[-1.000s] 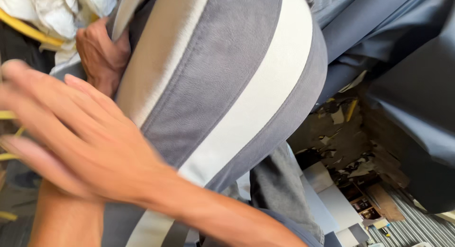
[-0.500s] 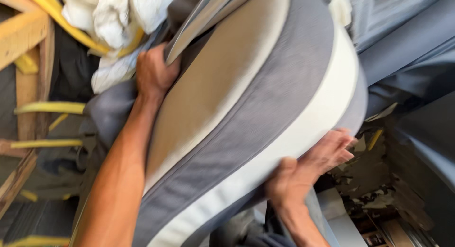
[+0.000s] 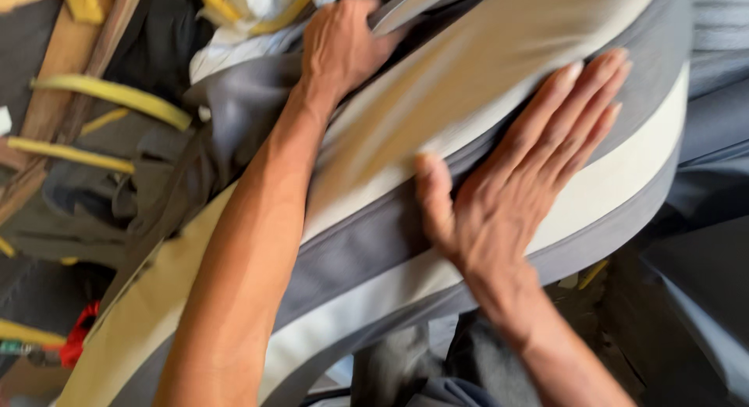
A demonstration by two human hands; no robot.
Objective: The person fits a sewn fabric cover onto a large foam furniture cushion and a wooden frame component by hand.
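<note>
A grey, cream and white striped cushion (image 3: 374,243) fills the middle of the frame, running from lower left to upper right. At the far left are yellow straps (image 3: 109,95) on a wooden frame (image 3: 55,87). The left hand (image 3: 343,40), top centre, grips the cushion's upper edge; the right hand (image 3: 515,181), centre right, lies flat on it, fingers spread.

The right hand (image 3: 507,184) now lies flat, fingers spread, on top of the cushion (image 3: 437,220). Half a second ago it gripped the lower edge.
</note>
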